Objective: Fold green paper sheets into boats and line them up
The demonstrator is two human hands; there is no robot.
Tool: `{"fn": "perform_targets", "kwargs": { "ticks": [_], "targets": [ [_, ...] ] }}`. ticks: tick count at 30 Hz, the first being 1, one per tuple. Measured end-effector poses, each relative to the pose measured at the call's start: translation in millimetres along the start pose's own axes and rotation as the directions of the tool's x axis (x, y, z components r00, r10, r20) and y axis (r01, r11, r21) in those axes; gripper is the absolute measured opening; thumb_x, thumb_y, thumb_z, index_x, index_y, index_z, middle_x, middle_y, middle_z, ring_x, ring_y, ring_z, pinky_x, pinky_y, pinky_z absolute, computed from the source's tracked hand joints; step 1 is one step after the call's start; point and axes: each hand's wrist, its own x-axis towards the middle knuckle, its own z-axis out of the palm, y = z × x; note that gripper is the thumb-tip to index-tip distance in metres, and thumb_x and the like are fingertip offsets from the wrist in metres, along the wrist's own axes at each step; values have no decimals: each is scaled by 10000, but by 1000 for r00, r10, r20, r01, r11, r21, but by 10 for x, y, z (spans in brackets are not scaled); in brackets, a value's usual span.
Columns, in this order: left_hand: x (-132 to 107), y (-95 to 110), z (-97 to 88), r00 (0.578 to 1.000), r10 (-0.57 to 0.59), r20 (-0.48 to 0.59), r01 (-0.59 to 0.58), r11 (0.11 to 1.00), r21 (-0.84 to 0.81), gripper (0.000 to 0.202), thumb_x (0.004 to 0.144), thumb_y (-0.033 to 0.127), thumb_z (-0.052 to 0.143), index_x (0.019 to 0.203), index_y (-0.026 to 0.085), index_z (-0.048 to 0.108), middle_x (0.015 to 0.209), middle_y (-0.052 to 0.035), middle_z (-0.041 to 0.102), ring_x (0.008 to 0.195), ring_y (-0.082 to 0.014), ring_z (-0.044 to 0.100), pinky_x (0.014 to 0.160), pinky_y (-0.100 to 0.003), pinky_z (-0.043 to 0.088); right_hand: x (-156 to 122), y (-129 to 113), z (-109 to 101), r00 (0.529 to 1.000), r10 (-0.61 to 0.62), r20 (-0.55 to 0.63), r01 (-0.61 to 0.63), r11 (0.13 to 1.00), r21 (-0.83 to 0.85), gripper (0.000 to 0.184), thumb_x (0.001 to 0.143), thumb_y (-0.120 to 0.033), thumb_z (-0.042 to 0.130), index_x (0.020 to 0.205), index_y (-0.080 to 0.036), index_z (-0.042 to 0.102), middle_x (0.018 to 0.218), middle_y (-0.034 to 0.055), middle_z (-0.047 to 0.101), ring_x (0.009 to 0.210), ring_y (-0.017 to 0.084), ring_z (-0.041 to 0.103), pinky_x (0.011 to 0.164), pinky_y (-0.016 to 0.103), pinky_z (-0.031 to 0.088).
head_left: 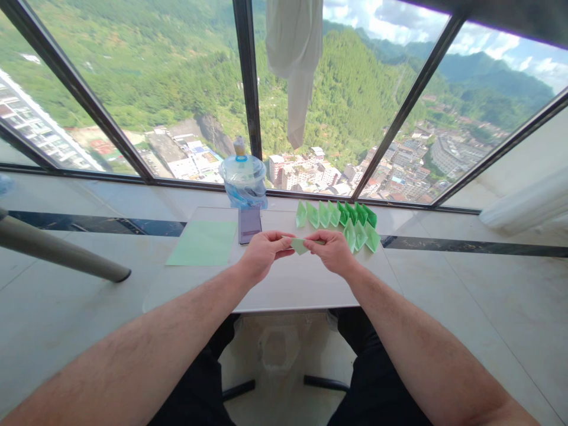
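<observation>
Between my two hands, above the middle of the table (pixel 284 284), is a small folded piece of light green paper (pixel 300 246). My left hand (pixel 266 251) pinches its left end with thumb and fingers. At the other end, my right hand (pixel 331 248) grips it the same way; the fingers hide both ends of the fold. Just beyond my right hand stand several folded green paper boats (pixel 328 214) in a row, light ones on the left and darker ones on the right. A shorter row of light green boats (pixel 360 235) sits in front.
A flat light green sheet (pixel 202 244) lies on the table's left. Next to it a phone (pixel 250 225) leans against a large clear plastic water jug (pixel 243 177). Windows rise behind the table, with a white cloth (pixel 295 53) hanging there. A grey pole (pixel 62 248) juts in from the left.
</observation>
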Motion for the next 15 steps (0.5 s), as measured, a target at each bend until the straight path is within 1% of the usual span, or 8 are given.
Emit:
{"fn": "perform_targets", "kwargs": {
  "ticks": [6,11,15],
  "targets": [
    [-22,33,25,1000,-26,13,26,998,-49,422,531,359,933,817,90,778,866,-114,764,856,-208,706,963,-389,540,-11,-13,0,1000,-16,-16,15,999,-28,226,753,-389,725,800,-175,783,613,0,625,567,112,463,539,256,342],
    [6,20,5,1000,-29,3,29,999,-46,436,507,349,938,808,79,775,835,-114,760,826,-205,707,940,-390,555,-11,7,-1,1000,-6,-16,6,1000,-29,231,750,-392,725,803,-176,787,599,-6,614,553,107,451,525,253,334],
    [23,2,3,1000,1,-15,-2,1000,-13,436,518,362,929,804,76,766,789,-102,749,788,-199,702,898,-395,572,2,26,0,1000,-16,3,16,1000,-22,234,753,-397,724,801,-175,784,594,-7,608,553,109,455,530,254,344]
  ]
}}
